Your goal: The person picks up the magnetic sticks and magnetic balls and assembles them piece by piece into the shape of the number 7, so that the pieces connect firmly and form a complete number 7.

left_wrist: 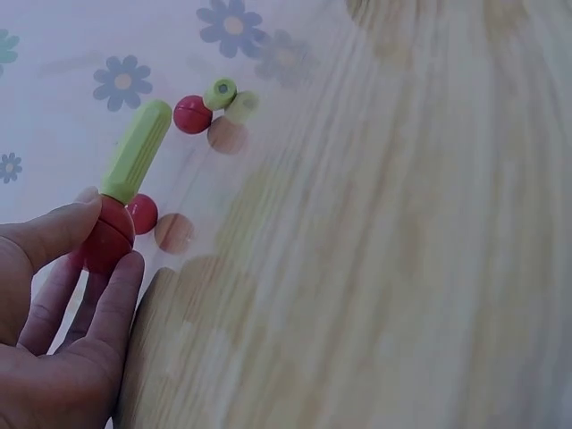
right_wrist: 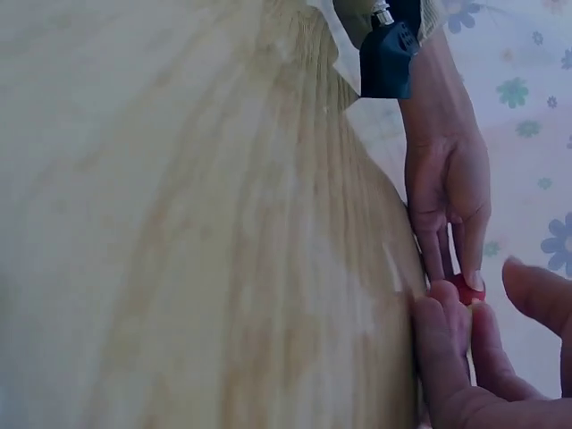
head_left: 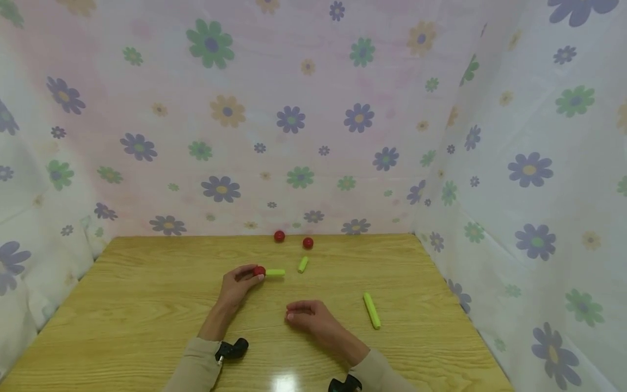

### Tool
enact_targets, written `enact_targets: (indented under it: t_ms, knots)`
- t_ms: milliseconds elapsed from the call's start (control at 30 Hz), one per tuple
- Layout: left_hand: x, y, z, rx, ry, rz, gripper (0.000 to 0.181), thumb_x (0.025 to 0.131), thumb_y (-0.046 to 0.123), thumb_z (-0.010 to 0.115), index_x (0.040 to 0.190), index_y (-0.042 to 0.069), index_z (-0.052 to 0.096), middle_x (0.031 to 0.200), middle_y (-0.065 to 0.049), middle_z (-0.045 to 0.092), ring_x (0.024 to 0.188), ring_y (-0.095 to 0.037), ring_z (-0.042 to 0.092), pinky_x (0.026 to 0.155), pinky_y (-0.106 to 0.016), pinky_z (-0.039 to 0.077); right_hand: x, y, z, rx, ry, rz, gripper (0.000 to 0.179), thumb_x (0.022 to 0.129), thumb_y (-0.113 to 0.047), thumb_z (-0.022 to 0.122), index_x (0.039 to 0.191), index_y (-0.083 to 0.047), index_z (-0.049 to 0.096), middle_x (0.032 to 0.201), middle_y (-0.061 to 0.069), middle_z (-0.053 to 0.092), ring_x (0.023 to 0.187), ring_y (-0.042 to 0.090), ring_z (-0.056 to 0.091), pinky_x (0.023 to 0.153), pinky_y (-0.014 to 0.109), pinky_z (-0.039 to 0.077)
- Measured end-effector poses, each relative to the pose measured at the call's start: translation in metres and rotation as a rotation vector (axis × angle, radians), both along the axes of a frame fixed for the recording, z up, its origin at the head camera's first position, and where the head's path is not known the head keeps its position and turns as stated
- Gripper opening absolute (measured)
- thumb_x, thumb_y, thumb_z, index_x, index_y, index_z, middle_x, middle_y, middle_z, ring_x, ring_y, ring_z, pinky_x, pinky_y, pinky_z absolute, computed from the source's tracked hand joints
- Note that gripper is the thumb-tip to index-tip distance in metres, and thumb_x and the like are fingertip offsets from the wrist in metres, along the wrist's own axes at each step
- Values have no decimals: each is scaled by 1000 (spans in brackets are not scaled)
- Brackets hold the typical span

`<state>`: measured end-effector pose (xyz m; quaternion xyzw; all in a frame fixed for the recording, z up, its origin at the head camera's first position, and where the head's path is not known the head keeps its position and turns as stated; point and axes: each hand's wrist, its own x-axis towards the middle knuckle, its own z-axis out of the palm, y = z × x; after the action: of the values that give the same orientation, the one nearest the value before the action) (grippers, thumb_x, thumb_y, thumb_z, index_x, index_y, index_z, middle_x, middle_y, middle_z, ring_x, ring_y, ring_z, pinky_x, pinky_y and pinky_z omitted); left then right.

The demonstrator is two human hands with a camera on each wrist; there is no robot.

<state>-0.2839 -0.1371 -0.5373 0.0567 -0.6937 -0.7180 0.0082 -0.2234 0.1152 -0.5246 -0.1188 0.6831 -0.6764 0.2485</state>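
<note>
My left hand [head_left: 237,286] pinches a red ball [head_left: 259,270] between thumb and fingers. From the ball a short yellow-green stick [head_left: 276,273] points to the right, its end against the ball; the left wrist view shows this stick [left_wrist: 138,150] as ridged. My right hand [head_left: 315,321] is nearer the front, over the table, with loosely bent fingers and nothing visible in them. In the right wrist view its thumb stands apart from the fingers [right_wrist: 447,344]. To its right lies a longer yellow-green stick [head_left: 372,311].
Two more red balls, one on the left [head_left: 279,236] and one on the right [head_left: 307,243], sit at the table's back edge. Just in front lies another short yellow-green stick [head_left: 303,264]. Flowered cloth [head_left: 264,81] rises behind and beside the wooden table [head_left: 147,305].
</note>
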Motion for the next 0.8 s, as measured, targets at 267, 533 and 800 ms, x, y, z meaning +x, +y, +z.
enact_targets:
  t_ms: [267,533,800]
  knots:
    - [-1,1,-3,46,11,-5,47,91,3,76,134,-8,59,134,-27,59,99,-4,65,80,-16,55,4,21,10,114,71,112,38,99,-10,67,132,8,61,123,19,66,102,15,67,88,32,58]
    - [3,3,-1,42,18,19,46,89,4,78,131,-6,62,133,-26,61,105,-12,66,80,-15,54,-10,42,7,204,168,99,41,96,-6,68,132,12,57,117,19,65,99,21,69,82,33,61]
    - [4,5,-2,32,35,34,45,88,4,79,130,-6,63,132,-26,61,112,-22,67,81,-15,55,-27,54,5,305,279,19,40,93,-4,69,128,12,59,108,17,64,87,17,68,75,31,61]
